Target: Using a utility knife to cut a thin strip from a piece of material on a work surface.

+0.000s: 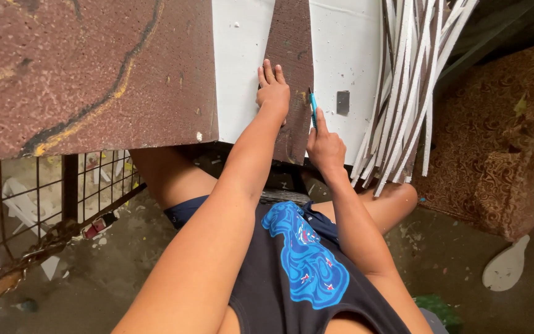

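Observation:
A long brown strip (pixel 290 37) lies on a white foam sheet (pixel 347 49) and runs away from me. My left hand (pixel 272 88) presses flat on the strip, fingers together. My right hand (pixel 324 146) grips a blue-handled cutter (pixel 313 106), its tip set against the strip's right edge. Both forearms reach forward over my knees.
A large brown speckled board (pixel 88 68) covers the left. A bundle of thin white cut strips (pixel 406 80) leans at the right. A small grey metal piece (pixel 342 102) lies on the foam. A patterned brown cushion (pixel 502 136) sits far right, a wire rack (pixel 44 204) lower left.

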